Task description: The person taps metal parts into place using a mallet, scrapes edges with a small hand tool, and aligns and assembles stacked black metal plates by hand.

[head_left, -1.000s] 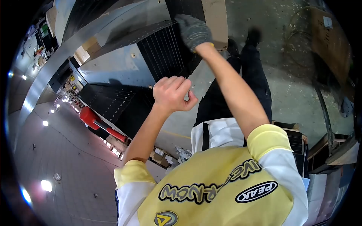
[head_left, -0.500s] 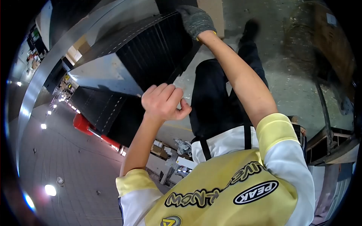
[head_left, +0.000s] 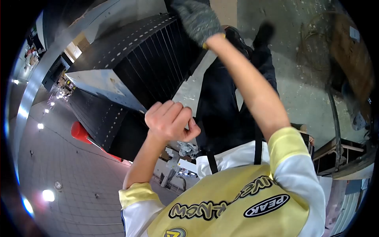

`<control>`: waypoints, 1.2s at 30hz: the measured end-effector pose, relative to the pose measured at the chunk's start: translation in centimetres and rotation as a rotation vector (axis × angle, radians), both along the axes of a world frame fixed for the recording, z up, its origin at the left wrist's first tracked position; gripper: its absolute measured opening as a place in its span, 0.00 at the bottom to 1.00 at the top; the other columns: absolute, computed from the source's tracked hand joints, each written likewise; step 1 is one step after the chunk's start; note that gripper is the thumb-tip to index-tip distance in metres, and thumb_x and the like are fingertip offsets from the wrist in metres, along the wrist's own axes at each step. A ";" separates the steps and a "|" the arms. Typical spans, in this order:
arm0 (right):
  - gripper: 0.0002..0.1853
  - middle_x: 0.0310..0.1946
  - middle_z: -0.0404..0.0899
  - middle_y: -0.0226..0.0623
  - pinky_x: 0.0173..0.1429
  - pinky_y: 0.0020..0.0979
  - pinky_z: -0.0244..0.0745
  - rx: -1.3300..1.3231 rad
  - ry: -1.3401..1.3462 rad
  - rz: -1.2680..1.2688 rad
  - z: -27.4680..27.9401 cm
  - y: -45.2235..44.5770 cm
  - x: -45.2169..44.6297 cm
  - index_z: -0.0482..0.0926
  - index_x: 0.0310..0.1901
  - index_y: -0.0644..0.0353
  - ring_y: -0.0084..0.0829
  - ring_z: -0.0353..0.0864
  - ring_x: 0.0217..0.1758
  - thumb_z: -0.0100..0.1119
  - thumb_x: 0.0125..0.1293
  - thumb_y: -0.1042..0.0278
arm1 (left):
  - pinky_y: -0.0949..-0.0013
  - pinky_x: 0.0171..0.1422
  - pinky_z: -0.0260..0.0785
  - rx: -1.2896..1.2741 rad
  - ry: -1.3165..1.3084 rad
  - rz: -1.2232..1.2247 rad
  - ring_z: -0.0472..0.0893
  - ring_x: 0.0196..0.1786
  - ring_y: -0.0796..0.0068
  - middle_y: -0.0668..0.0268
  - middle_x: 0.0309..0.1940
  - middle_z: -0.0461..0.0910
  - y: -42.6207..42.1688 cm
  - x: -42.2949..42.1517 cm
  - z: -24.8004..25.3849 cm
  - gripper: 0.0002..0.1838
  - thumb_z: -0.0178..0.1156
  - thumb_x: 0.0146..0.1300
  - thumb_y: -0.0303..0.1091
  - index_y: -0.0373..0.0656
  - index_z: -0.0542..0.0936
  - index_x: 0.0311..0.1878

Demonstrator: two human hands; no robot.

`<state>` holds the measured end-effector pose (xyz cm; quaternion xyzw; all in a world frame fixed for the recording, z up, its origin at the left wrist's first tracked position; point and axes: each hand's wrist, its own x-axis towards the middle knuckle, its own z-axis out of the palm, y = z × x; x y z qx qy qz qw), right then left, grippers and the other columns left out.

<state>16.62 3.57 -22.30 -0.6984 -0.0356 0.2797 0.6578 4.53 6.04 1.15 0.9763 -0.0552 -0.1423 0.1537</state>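
My left hand (head_left: 169, 121) is bare and closed in a fist in front of my body. Its inner side faces away, so anything inside the fingers is hidden. My right hand (head_left: 199, 23) wears a dark grey knitted glove with a yellow cuff and is at the top of the view. It lies over the far corner of a stack of black panels (head_left: 158, 55). The glove is blurred, and its fingers merge with dark surfaces there, so their grip is unclear. Rows of pale dots run along the top panel. A pale, scuffed side face (head_left: 106, 85) joins the stack.
Below the stack is another black dotted piece (head_left: 98, 116), with a red cylindrical part (head_left: 80, 132) beside it. A shiny metal band (head_left: 29, 94) curves along the left. My legs stand on the grey floor (head_left: 292, 79). A dark frame (head_left: 341, 152) is at right.
My gloved right hand has shifted up and left, appearing larger. The black stack sits slightly further left in view. My left fist stays closed and sits slightly lower.
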 end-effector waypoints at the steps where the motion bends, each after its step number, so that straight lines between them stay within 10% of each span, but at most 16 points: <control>1: 0.20 0.53 0.87 0.50 0.64 0.42 0.80 -0.022 -0.052 0.065 2.8 0.0 0.3 0.85 0.59 0.57 0.49 0.85 0.60 0.51 0.79 0.55 | 0.69 0.21 0.51 -0.027 -0.023 0.010 0.61 0.15 0.70 0.69 0.15 0.59 -0.1 0.0 -0.2 0.08 0.59 0.31 0.35 0.46 0.76 0.20; 7: 0.21 0.60 0.84 0.44 0.69 0.44 0.75 -0.277 -0.103 0.127 -8.2 -3.2 -3.7 0.84 0.62 0.49 0.50 0.82 0.62 0.50 0.79 0.51 | 0.71 0.23 0.49 0.036 -0.008 0.001 0.64 0.16 0.74 0.73 0.15 0.61 -0.1 0.1 0.0 0.07 0.59 0.35 0.38 0.49 0.76 0.20; 15: 0.19 0.58 0.84 0.49 0.68 0.43 0.77 -0.064 -0.119 0.100 -0.4 -1.3 -0.2 0.83 0.61 0.57 0.49 0.83 0.63 0.49 0.80 0.58 | 0.72 0.22 0.49 0.036 -0.009 0.017 0.62 0.16 0.75 0.72 0.14 0.60 -0.2 0.0 0.1 0.09 0.58 0.34 0.40 0.48 0.80 0.21; 19: 0.25 0.56 0.85 0.51 0.64 0.49 0.76 -0.402 -0.168 0.280 -17.0 -1.6 -5.5 0.83 0.61 0.55 0.56 0.82 0.58 0.45 0.79 0.47 | 0.73 0.22 0.49 0.028 -0.024 0.004 0.62 0.15 0.75 0.73 0.13 0.60 0.0 0.0 0.1 0.10 0.58 0.33 0.40 0.48 0.82 0.21; 24: 0.18 0.56 0.85 0.50 0.64 0.46 0.79 -0.050 -0.149 -0.063 -5.2 -2.0 -1.1 0.83 0.59 0.60 0.51 0.84 0.60 0.49 0.78 0.61 | 0.72 0.22 0.47 0.012 0.010 0.000 0.61 0.14 0.75 0.73 0.12 0.59 0.2 -0.1 0.6 0.13 0.57 0.30 0.39 0.46 0.84 0.22; 26: 0.20 0.56 0.85 0.50 0.67 0.46 0.77 -0.236 -0.061 0.185 -4.4 -0.8 -1.6 0.84 0.61 0.57 0.50 0.83 0.61 0.54 0.77 0.55 | 0.72 0.23 0.46 0.006 0.004 0.007 0.60 0.14 0.75 0.73 0.12 0.59 0.2 -0.1 0.5 0.14 0.57 0.29 0.40 0.46 0.84 0.22; 27: 0.22 0.61 0.83 0.46 0.68 0.45 0.77 -0.343 -0.355 0.313 -7.5 -0.1 -2.8 0.80 0.66 0.54 0.47 0.83 0.62 0.52 0.78 0.53 | 0.72 0.23 0.46 0.006 -0.002 0.009 0.60 0.14 0.75 0.73 0.12 0.59 0.3 -0.2 0.5 0.15 0.57 0.28 0.40 0.46 0.84 0.22; 30: 0.26 0.65 0.82 0.42 0.64 0.42 0.77 -0.545 0.256 0.739 -27.5 -3.6 -9.6 0.79 0.65 0.56 0.44 0.83 0.61 0.48 0.76 0.49 | 0.71 0.22 0.46 0.013 -0.005 0.010 0.59 0.13 0.75 0.73 0.12 0.57 0.3 -0.2 0.4 0.15 0.56 0.27 0.40 0.46 0.84 0.21; 33: 0.24 0.65 0.80 0.49 0.67 0.47 0.76 -0.764 0.340 0.747 -18.9 -10.5 -5.1 0.84 0.62 0.54 0.51 0.80 0.68 0.54 0.72 0.50 | 0.69 0.25 0.55 0.096 0.197 0.081 0.68 0.17 0.73 0.72 0.17 0.68 -0.7 1.2 0.8 0.13 0.63 0.41 0.36 0.45 0.86 0.32; 36: 0.31 0.57 0.82 0.60 0.65 0.47 0.74 -0.657 0.426 0.536 -24.4 -20.2 -10.4 0.84 0.57 0.58 0.58 0.81 0.63 0.53 0.69 0.39 | 0.60 0.36 0.66 0.057 0.485 0.254 0.78 0.32 0.62 0.64 0.29 0.78 -3.3 3.0 -0.2 0.19 0.67 0.56 0.37 0.42 0.83 0.50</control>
